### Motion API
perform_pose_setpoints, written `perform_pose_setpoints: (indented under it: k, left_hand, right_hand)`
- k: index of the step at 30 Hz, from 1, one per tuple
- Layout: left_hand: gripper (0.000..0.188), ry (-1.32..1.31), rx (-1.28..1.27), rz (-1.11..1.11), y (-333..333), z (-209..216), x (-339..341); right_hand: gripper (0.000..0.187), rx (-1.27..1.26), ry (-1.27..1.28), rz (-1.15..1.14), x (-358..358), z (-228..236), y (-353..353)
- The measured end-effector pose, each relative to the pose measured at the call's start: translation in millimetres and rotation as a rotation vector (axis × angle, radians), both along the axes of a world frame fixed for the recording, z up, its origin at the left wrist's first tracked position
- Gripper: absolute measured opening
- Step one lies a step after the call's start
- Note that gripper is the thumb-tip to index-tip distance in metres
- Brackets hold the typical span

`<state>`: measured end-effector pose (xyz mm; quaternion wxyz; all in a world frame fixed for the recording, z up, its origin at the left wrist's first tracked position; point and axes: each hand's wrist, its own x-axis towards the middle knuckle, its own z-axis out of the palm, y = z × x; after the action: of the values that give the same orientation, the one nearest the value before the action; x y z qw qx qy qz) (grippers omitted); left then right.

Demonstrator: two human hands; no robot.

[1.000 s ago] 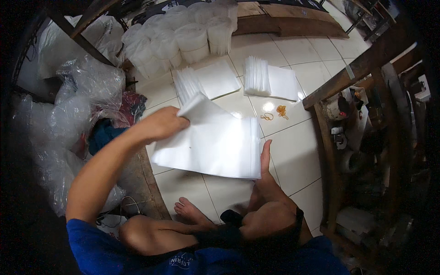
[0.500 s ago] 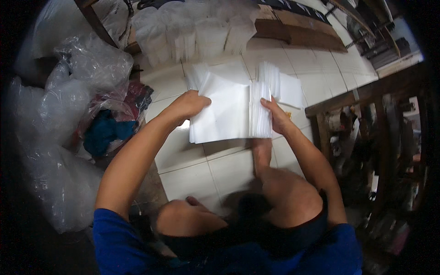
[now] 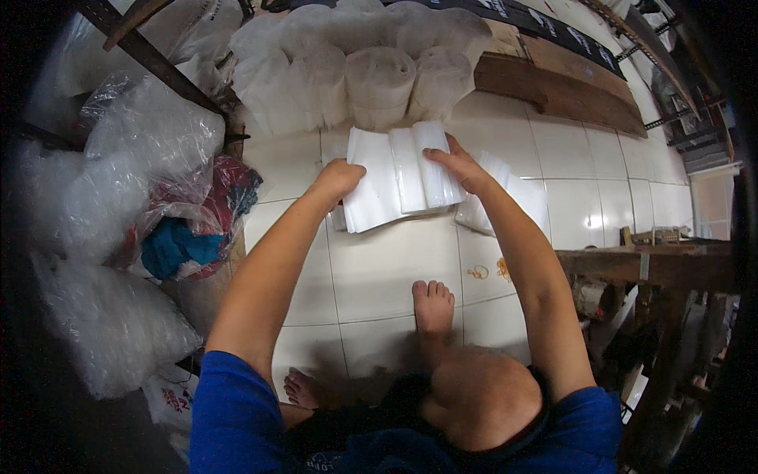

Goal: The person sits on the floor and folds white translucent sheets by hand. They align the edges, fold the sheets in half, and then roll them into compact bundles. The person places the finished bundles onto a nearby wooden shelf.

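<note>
Between my two hands is a stack of thin white sheets (image 3: 373,178), held above the tiled floor. My left hand (image 3: 339,178) is closed on the stack's left edge, thumb on top. At the other end my right hand (image 3: 459,167) grips the stack, its thumb pressing on a glossy, rounded fold of clear-looking plastic; the fingers underneath are hidden. More white sheets (image 3: 523,201) lie on the floor beside my right forearm, partly covered by it. Whether the sheets are bags or single leaves I cannot tell.
Several translucent plastic rolls (image 3: 379,83) stand upright at the back. Clear plastic bags (image 3: 118,189) and teal cloth (image 3: 183,246) are heaped at left. Orange-yellow rubber bands (image 3: 503,270) lie near my bare foot (image 3: 433,310). A wooden frame (image 3: 632,267) stands right; brown cardboard (image 3: 553,87) lies behind.
The held stack has moved farther from me, and its right part now curls over under my right thumb. My view has shifted, showing more floor, my foot and the rubber bands.
</note>
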<state>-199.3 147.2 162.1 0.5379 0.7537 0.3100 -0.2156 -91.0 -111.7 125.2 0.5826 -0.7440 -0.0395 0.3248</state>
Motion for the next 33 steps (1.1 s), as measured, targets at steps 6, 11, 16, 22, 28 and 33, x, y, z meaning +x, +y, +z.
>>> perform_pose_setpoints:
  k: [6, 11, 16, 22, 28, 33]
  left_hand:
    - [0.045, 0.083, 0.101, 0.019, -7, -4, 5]
    - [0.056, 0.131, -0.026, 0.052, -13, -4, 17]
    - [0.056, 0.178, 0.088, -0.046, 2, -45, 24]
    - [0.057, 0.185, 0.335, -0.198, -17, -13, 28]
    - [0.068, -0.060, 0.681, -0.006, -14, -28, 4]
    - [0.102, -0.079, 0.233, 0.424, -12, -65, -7]
  right_hand:
    - [0.113, -0.347, -0.161, 0.083, 5, -26, 22]
    - [0.115, -0.462, -0.130, 0.058, 11, -25, 6]
    - [0.117, -0.631, -0.114, 0.160, 13, -25, 15]
    - [0.120, -0.548, -0.027, 0.135, 19, -39, 4]
    - [0.124, -0.627, -0.028, 0.102, 10, -35, 22]
    - [0.125, -0.657, -0.038, 0.138, 16, -43, 20]
